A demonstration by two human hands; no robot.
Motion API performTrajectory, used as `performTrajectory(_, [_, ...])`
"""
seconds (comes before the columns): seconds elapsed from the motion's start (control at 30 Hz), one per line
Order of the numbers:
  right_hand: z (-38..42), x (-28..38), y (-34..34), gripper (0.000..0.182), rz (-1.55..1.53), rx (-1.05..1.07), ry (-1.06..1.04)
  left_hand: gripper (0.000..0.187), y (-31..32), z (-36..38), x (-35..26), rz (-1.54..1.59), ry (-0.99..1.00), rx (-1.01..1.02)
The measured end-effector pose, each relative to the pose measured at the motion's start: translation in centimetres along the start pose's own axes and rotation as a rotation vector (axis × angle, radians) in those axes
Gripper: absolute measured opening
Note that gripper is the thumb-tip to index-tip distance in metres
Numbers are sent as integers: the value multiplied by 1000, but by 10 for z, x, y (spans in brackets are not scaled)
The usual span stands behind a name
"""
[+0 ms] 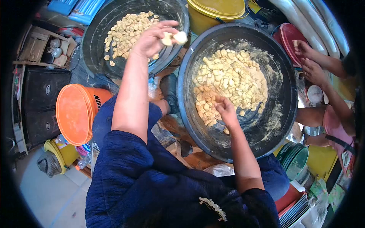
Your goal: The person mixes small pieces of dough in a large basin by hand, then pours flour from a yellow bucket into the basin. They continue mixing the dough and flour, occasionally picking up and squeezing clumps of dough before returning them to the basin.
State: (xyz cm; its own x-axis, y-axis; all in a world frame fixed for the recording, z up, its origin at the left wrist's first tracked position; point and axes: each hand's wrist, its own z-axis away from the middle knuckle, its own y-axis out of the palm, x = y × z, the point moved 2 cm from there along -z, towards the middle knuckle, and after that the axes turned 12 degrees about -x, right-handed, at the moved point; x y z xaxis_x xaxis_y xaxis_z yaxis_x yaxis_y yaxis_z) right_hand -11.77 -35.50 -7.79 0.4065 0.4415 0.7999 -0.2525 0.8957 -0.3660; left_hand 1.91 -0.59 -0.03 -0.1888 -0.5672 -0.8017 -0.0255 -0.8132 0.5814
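My left hand [154, 37] is raised between two large black basins, its fingers closed around pale dough pieces [180, 37]. Below it, the left basin [91, 57] contains many flattened, roundish dough pieces [127, 32]. My right hand [227, 111] is low in the right basin [183, 87], at the near edge of a heap of pale yellow dough lumps [228, 74]. Its thumb and forefinger look apart, with the other fingers partly hidden. Lumps by this hand look more orange, and floury powder coats the basin's inner wall.
At the right, another person's hands [313, 70] are beside a red tub [291, 41]. An orange lidded bucket [74, 114] stands left of my knee. A yellow bucket [216, 11] stands behind the basins; green stacked buckets [296, 161] are at lower right. Black drawers [45, 91] line the left.
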Motion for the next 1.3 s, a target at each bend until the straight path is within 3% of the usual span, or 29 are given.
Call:
performTrajectory(0.03, [-1,26,-5,49,-84,5,4,58,23,-4,12,2,-85,116])
performTrajectory(0.1, [10,68,17,55,-446,-129,-258,52,67,11,29,-47,-302,264])
performTrajectory(0.2, [8,93,-4,55,-580,-165,-291,46,128,20,79,-340,-372,357])
performTrajectory(0.3, [-3,64,-19,45,-531,-99,-212,40,130,21,104,-568,-345,209])
performTrajectory(0.37, [-5,35,-32,29,-331,-180,107,36,118,13,111,-744,-302,185])
performTrajectory(0.4, [-7,20,-35,29,-337,-171,116,33,110,10,113,-922,-245,160])
performTrajectory(0.43, [-9,5,-38,23,-366,-242,159,24,103,11,114,-765,-362,66])
performTrajectory(0.5, [-9,-8,-35,18,-409,-312,212,19,101,10,118,-774,-405,38])
performTrajectory(0.57, [-7,0,-24,12,-562,-442,101,30,102,13,143,-755,-424,-25])
performTrajectory(0.63, [-12,6,-14,17,-487,-281,13,47,104,20,173,-593,-642,-55])
performTrajectory(0.7, [-13,17,-17,26,-423,49,-151,55,106,34,208,-250,-714,-90])
performTrajectory(0.77, [-21,1,-32,29,-430,28,-96,58,97,42,233,-142,-730,34])
performTrajectory(0.83, [-35,-27,-58,32,-318,-50,-11,58,94,50,238,-508,-824,76])
performTrajectory(0.9, [-45,-59,-94,34,-301,-213,147,53,89,49,251,-599,-858,56])
performTrajectory(0.97, [-72,-120,-132,40,-34,-382,203,49,88,43,247,-935,-752,-190])
performTrajectory(1.03, [-92,-150,-171,45,106,-469,268,43,75,36,262,-887,-663,-430])
performTrajectory(1.1, [-131,-187,-208,48,349,-590,114,29,67,38,285,-779,-552,-577])
performTrajectory(1.17, [-156,-175,-236,47,557,-669,-67,31,54,36,307,-1243,-555,-356])
performTrajectory(1.23, [-201,-172,-250,46,667,-676,-269,31,71,35,297,-1377,-560,-238])
performTrajectory(1.3, [-229,-146,-249,49,688,-478,-237,27,84,37,287,-1812,-139,-100])
